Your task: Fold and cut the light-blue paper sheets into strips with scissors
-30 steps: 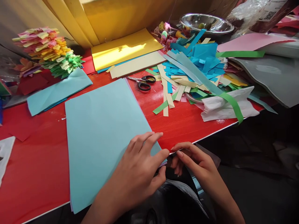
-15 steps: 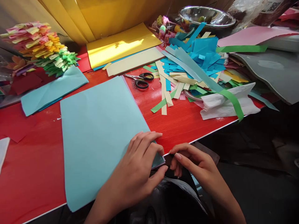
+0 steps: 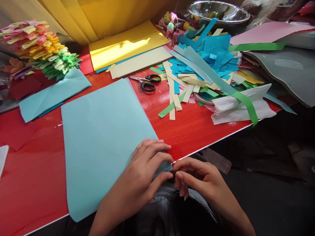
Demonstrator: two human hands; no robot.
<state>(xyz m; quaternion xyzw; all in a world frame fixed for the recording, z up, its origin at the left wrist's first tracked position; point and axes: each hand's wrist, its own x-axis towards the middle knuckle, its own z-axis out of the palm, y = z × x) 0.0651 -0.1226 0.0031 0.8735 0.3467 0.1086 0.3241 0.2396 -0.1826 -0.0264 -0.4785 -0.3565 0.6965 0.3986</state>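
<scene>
A stack of light blue paper sheets (image 3: 98,131), with a lilac edge showing along its right side, lies at the front of the red table and juts slightly over its edge. My left hand (image 3: 144,172) rests on the stack's near right corner, its fingers bent over the paper and its thumb apart below. Close by, my right hand (image 3: 204,177) has its index fingertip at that corner. Its thumb is a little apart from the index finger, and the other fingers curl underneath. Black-handled scissors (image 3: 150,82) lie beyond the stack, blades pointing left.
Cut paper strips (image 3: 197,72) in blue, green and cream are heaped at the right, beside a folded white paper (image 3: 243,106). A metal bowl (image 3: 218,13), yellow sheets (image 3: 128,46), folded blue paper (image 3: 54,93) and a multicoloured folded-paper piece (image 3: 39,47) stand or lie around the back.
My right hand has moved slightly left, bringing its index fingertip to the stack's corner. Its thumb and index finger have parted a little. My left hand stays on the paper.
</scene>
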